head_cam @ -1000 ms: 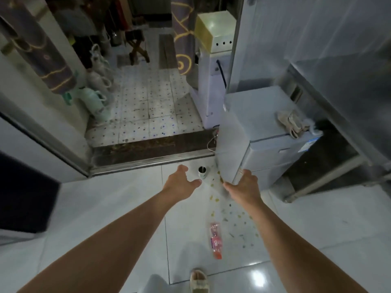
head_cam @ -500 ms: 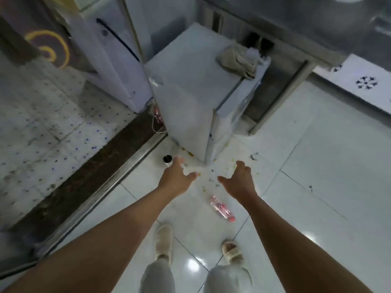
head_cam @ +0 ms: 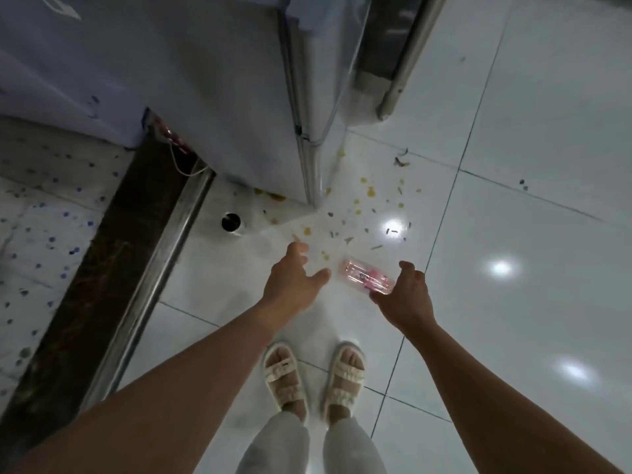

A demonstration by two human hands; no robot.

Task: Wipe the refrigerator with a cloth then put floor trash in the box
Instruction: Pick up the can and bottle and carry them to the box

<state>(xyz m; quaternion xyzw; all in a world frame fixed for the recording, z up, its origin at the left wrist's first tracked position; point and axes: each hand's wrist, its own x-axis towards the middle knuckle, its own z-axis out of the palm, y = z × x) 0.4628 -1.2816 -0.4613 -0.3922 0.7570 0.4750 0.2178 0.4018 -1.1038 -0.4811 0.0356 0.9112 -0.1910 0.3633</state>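
Trash lies scattered on the white floor [head_cam: 513,336] ahead of me: a pink plastic bottle [head_cam: 366,277] on its side, and a spray of small yellow and dark scraps [head_cam: 371,192] spreading from the near corner of the refrigerator [head_cam: 222,80]. From the bottle, the scraps run toward twelve o'clock, up to the refrigerator's base.

My right hand [head_cam: 405,297] is at the bottle's four o'clock end, thumb and fingers spread in a loose curve, holding nothing; the thumb is just beside the bottle's end, and I cannot tell if it touches. My left hand [head_cam: 294,282] hovers at the bottle's nine o'clock, fingers relaxed and apart, thumb pointing toward the bottle, nothing in it.

Farther out at ten o'clock, a small round cup [head_cam: 231,222] stands on the floor near a metal door track [head_cam: 150,278], with a dark threshold beyond it. A metal leg [head_cam: 400,80] comes down at one o'clock. My feet in pale sandals [head_cam: 284,374] are at six o'clock.
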